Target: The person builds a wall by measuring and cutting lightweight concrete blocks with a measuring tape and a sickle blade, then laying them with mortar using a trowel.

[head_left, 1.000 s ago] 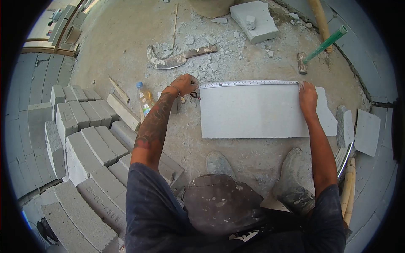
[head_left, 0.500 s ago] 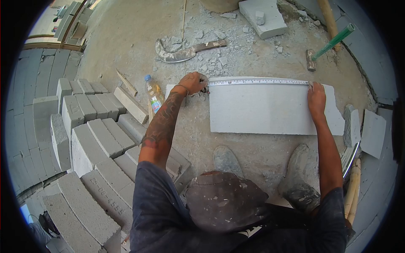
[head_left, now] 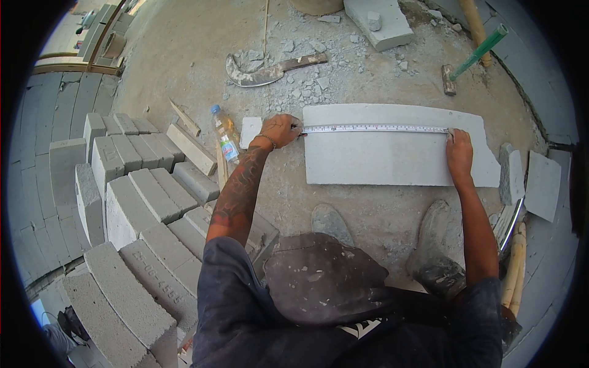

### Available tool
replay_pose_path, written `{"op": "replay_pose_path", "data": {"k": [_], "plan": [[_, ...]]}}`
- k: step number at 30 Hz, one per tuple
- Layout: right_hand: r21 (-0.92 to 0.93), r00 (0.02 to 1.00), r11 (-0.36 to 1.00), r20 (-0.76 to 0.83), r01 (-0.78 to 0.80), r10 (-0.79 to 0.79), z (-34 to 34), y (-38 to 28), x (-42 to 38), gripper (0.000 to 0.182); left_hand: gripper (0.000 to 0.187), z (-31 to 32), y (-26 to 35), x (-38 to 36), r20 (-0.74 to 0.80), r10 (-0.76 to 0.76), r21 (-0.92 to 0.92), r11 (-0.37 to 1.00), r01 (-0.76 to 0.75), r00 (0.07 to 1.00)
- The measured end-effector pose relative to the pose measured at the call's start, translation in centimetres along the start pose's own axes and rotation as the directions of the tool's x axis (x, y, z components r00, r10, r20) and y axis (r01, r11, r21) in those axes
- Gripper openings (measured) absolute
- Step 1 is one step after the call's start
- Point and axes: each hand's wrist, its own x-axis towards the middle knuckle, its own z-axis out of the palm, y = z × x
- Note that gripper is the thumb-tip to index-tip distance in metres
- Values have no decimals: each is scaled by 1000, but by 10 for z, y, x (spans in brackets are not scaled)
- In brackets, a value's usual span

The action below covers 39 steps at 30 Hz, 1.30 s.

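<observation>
A white tape measure [head_left: 380,129] is stretched straight across a pale concrete block [head_left: 380,161] lying flat on the ground. At the block's left edge, my left hand [head_left: 281,130] is closed on one end of the tape. My right hand [head_left: 459,149] pinches the tape near the block's right side, with its fingers resting on the block's face. The block's right edge is broken and jagged. Just behind my left hand lies a small white block piece [head_left: 250,131].
Stacked grey blocks [head_left: 147,190] fill the left side. A plastic bottle [head_left: 225,134] lies near my left forearm. Beyond the block are a curved blade with a handle [head_left: 264,75], rubble, a green-handled hammer [head_left: 475,56] and another slab [head_left: 381,27]. Broken pieces [head_left: 510,173] stand at right.
Both hands have drawn the tape towards me, from the block's far edge to across its face. The hands keep their grip, and the block stays on the ground.
</observation>
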Motion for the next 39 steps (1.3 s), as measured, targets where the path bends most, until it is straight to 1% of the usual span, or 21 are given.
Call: {"op": "replay_pose_path", "data": {"k": [3, 8, 11, 12, 14, 18, 20, 22, 24, 25, 26, 28, 30, 32, 33, 34, 35, 36, 37, 38, 39], "plan": [[2, 1000, 1000, -17, 3, -3, 1, 1, -4, 16, 20, -3, 6, -5, 49, -42, -18, 999, 43, 998], [29, 1000, 1000, -13, 5, -5, 0, 3, -15, 17, 18, 13, -4, -14, -5, 20, -23, 1000, -20, 1000], [24, 999, 999, -33, 25, -24, -2, 3, -21, 17, 18, 12, 3, -23, 24, 37, -48, 998, -36, 999], [29, 999, 999, -31, 23, -22, -1, 3, -24, 17, 18, 13, 5, -27, 28, 35, -44, 998, -34, 999], [20, 999, 999, -29, 39, -38, -2, 5, -30, 17, 18, 16, 11, -35, -33, 9, -18, 1000, -10, 999], [43, 1000, 999, -4, 30, -30, -7, 6, -49, 16, 21, 26, 15, -53, 21, -25, 10, 1000, 25, 999], [65, 999, 997, 6, 41, -42, -8, 9, -58, 16, 17, 34, 18, -64, -16, -58, -10, 998, 58, 998], [86, 997, 993, 5, 76, -76, -14, 6, -68, 15, 16, 45, 16, -77, -64, -54, 56, 997, 58, 996], [123, 995, 989, 50, 85, -91, -24, 7, -80, 13, 16, 49, 25, -92, -34, -39, 11, 999, 39, 999], [117, 992, 986, 46, 115, -121, -29, 8, -87, 12, 15, 47, 34, -99, 12, -30, -50, 998, 31, 999], [130, 986, 979, 42, 154, -160, -31, 9, -93, 11, 14, 51, 39, -109, 21, -59, -37, 998, 60, 998], [159, 977, 974, 116, 159, -179, -37, 13, -109, 9, 18, 70, 44, -133, 114, -124, -82, 988, 134, 986], [109, 927, 979, 317, 172, -198, -43, 23, -132, 8, 23, 89, 55, -158, 222, -294, -137, 935, 328, 930], [147, 929, 971, 294, 191, -227, -54, 27, -130, 10, 32, 96, 68, -181, 228, -360, -238, 880, 410, 905], [149, 934, 961, 241, 233, -264, -55, 28, -118, 11, 36, 82, 82, -187, 235, -373, -291, 854, 431, 898], [184, 953, 950, 123, 253, -277, -63, 17, -98, 13, 40, 66, 96, -192, 228, -409, -340, 817, 466, 884], [203, 964, 949, 60, 241, -258, -62, 14, -80, 15, 43, 57, 97, -195, 199, -389, -391, 810, 437, 900], [256, 966, 937, 37, 239, -257, -61, 13, -62, 18, 46, 48, 96, -200, 157, -377, -435, 803, 406, 913], [305, 962, 914, -29, 267, -271, -66, 4, -42, 20, 48, 53, 87, -206, -8, -334, -438, 848, 297, 942], [343, 959, 896, -78, 283, -273, -66, 1, -22, 20, 53, 23, 99, -208, 47, -347, -411, 848, 335, 937], [370, 953, 879, -117, 302, -279, -66, -2, -2, 20, 52, 0, 110, -214, -97, -331, -369, 888, 275, 939]]}}
